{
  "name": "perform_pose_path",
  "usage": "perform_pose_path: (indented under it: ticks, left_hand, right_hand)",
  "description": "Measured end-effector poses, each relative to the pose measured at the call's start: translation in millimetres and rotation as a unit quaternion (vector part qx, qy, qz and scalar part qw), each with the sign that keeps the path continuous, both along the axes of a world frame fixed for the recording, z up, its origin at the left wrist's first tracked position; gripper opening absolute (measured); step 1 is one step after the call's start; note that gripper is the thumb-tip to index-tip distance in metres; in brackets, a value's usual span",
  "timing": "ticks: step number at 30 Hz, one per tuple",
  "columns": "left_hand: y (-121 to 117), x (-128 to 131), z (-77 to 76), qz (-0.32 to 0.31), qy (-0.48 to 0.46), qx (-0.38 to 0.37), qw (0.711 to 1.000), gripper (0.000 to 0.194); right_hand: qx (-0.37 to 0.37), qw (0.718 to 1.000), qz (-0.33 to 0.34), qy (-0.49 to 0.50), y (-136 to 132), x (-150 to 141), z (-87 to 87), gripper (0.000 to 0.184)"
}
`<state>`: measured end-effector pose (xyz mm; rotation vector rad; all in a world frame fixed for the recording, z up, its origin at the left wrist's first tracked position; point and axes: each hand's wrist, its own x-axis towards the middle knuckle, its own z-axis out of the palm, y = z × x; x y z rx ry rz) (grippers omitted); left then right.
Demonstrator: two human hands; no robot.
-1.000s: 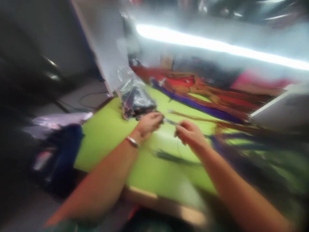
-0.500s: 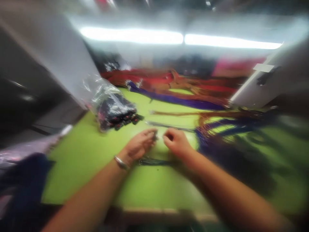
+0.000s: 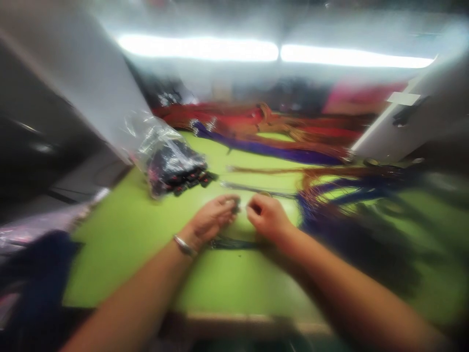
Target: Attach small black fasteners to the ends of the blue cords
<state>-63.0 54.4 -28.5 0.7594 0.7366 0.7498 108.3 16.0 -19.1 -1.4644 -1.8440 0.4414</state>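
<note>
My left hand point(image 3: 216, 215), with a silver bracelet at its wrist, is closed in a pinch on a small black connector point(image 3: 236, 205). Just to its right, my right hand point(image 3: 267, 212) is curled shut with thumb and forefinger together. A tiny pale tip shows by those fingertips, but what they hold is too small and blurred to name. The fingertips of both hands face each other with a narrow gap. Below them, a short bundle of dark wires point(image 3: 236, 243) lies on the green tabletop point(image 3: 234, 283), partly behind the right wrist.
A clear plastic bag point(image 3: 161, 142) spills black connectors point(image 3: 190, 182) at left. Red-brown wires point(image 3: 234, 120) and a purple wire bundle point(image 3: 286, 152) stretch along the back. Tangled blue and orange wires point(image 3: 322, 195) lie at right. White panels point(image 3: 388, 122) flank the table beneath tube lights.
Both hands keep almost the same place and grip. The view has tilted very slightly; the small black connector appears turned a little in my left fingers.
</note>
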Motion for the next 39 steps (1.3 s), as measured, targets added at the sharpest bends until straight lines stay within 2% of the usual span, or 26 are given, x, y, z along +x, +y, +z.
perform_pose_path:
  ticks: [8, 13, 15, 19, 21, 27, 35, 39]
  left_hand:
    - [-1, 0, -1.8, -0.005, 0.019, 0.022, 1.0, 0.033]
    - [-4, 5, -3.9, 0.013, 0.09, 0.093, 0.991, 0.032]
    - [-5, 8, -4.5, 0.027, 0.101, 0.103, 0.989, 0.032]
    - [-5, 8, -3.8, 0.023, 0.08, 0.071, 0.994, 0.034]
    - [-5, 7, -2.8, 0.019, 0.076, 0.066, 0.995, 0.036]
    - [-6, 8, -3.8, 0.017, 0.097, 0.079, 0.992, 0.034]
    - [-8, 12, -10.9, 0.014, 0.131, 0.176, 0.976, 0.028]
    - [-9, 12, -7.0, 0.024, 0.151, 0.165, 0.974, 0.031]
  right_hand:
    - [-0.015, 0.999, -0.001, -0.031, 0, 0, 0.0, 0.012]
    - [0.01, 0.994, 0.025, -0.108, -1, -3, -3.2, 0.014]
    - [-0.005, 0.995, 0.024, -0.096, 0, -4, -3.5, 0.015]
    - [-0.067, 0.998, 0.001, 0.017, 3, -2, -2.7, 0.015]
    - [-0.088, 0.995, -0.004, 0.041, 3, 0, -2.6, 0.013]
    - [-0.082, 0.996, -0.019, 0.001, 1, -2, -3.5, 0.013]
    - [-0.115, 0.99, -0.044, -0.07, -2, -9, -9.8, 0.016]
    - [-0.1, 0.992, -0.03, -0.072, -1, -4, -6.2, 0.016]
